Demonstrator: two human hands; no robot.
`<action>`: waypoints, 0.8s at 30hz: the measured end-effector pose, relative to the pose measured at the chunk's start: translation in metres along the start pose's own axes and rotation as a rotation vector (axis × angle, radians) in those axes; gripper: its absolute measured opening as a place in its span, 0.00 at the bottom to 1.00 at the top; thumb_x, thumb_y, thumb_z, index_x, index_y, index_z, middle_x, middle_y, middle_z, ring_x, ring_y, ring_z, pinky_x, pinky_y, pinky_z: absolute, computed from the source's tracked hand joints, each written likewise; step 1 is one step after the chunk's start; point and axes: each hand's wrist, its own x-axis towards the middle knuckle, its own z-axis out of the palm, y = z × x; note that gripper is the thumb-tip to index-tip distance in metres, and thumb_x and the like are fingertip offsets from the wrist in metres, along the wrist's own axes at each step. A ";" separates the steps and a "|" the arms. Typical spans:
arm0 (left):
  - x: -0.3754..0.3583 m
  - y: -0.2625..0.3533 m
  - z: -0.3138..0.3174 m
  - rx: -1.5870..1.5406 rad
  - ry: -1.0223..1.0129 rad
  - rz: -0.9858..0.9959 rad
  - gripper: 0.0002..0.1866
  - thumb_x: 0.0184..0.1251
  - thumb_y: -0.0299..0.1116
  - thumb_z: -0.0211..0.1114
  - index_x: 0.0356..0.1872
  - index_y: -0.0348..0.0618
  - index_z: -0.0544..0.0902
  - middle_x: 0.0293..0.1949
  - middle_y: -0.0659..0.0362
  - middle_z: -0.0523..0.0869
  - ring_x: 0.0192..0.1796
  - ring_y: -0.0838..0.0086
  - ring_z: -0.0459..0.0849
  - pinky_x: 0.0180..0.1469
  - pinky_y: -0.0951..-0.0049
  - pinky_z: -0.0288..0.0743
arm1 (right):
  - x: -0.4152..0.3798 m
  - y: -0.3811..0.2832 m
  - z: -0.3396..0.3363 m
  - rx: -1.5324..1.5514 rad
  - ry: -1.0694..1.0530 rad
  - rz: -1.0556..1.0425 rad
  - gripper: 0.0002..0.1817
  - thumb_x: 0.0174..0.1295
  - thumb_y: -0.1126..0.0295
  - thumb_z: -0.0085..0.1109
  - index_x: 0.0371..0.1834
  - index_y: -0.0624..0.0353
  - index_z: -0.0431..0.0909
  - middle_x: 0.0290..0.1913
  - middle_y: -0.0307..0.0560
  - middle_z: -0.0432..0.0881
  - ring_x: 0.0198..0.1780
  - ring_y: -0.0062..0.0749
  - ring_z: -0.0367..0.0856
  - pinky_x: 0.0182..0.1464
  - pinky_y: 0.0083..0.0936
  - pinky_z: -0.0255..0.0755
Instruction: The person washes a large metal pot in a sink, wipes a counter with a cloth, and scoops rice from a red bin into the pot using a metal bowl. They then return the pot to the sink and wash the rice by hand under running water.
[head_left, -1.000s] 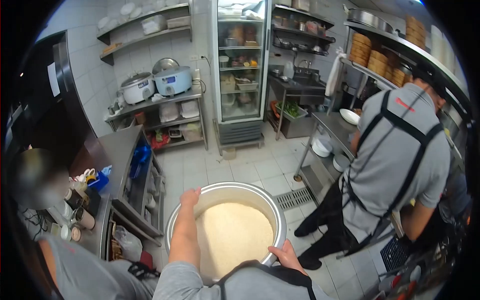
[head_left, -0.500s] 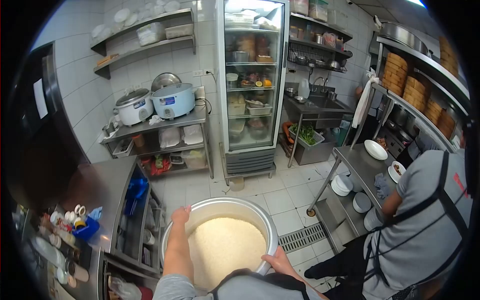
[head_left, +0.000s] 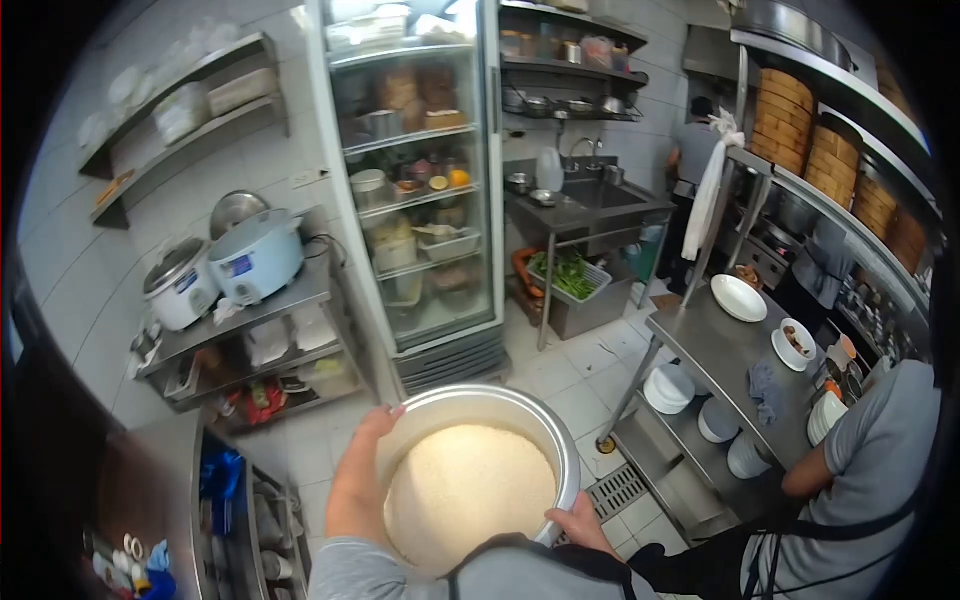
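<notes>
A large round metal pot (head_left: 566,455) is held level in front of my body, its wide mouth facing up. Pale grains that look like uncooked rice (head_left: 470,490) fill its lower part. My left hand (head_left: 378,422) grips the rim at the far left, fingers closed over the edge. On the near right, my right hand (head_left: 580,524) is wrapped around the rim with the thumb on top. The pot's underside and the fingertips beneath the rim are hidden.
A glass-door fridge (head_left: 410,200) stands ahead. Two rice cookers (head_left: 255,255) sit on a steel table at left. To the right are a sink (head_left: 600,205), a steel worktable (head_left: 700,335) with plates, and a co-worker in grey (head_left: 880,460) close by. A drain grate (head_left: 615,490) crosses the floor.
My view has turned to the right and tilted, so the fridge and cookers sit further left. Both hands keep hold of the pot. More of the worktable shows.
</notes>
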 end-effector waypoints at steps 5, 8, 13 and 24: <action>0.052 0.058 -0.036 -0.107 -0.055 0.073 0.35 0.61 0.59 0.49 0.50 0.32 0.74 0.49 0.40 0.77 0.54 0.50 0.74 0.55 0.59 0.66 | 0.085 -0.002 -0.046 -0.099 0.105 0.057 0.22 0.45 0.76 0.56 0.46 0.71 0.70 0.38 0.50 0.79 0.38 0.31 0.77 0.42 0.26 0.70; 0.106 0.088 -0.032 -0.110 -0.022 0.110 0.34 0.61 0.58 0.50 0.48 0.30 0.76 0.47 0.39 0.77 0.53 0.49 0.75 0.54 0.60 0.67 | 0.134 -0.033 -0.055 -0.026 0.032 0.031 0.21 0.44 0.75 0.56 0.45 0.70 0.71 0.38 0.49 0.79 0.38 0.30 0.77 0.42 0.25 0.70; 0.248 0.145 -0.002 -0.023 -0.026 0.180 0.35 0.61 0.60 0.48 0.46 0.32 0.77 0.46 0.40 0.78 0.51 0.48 0.75 0.54 0.57 0.67 | 0.232 -0.027 -0.082 -0.021 0.185 0.098 0.21 0.44 0.78 0.54 0.46 0.70 0.71 0.37 0.47 0.80 0.35 0.29 0.78 0.38 0.24 0.71; 0.500 0.407 -0.031 -0.101 -0.155 0.340 0.35 0.46 0.61 0.63 0.38 0.32 0.82 0.38 0.43 0.82 0.45 0.55 0.81 0.47 0.63 0.73 | 0.423 -0.066 -0.157 0.269 0.743 0.105 0.22 0.42 0.83 0.50 0.46 0.70 0.68 0.42 0.52 0.78 0.42 0.37 0.78 0.46 0.29 0.70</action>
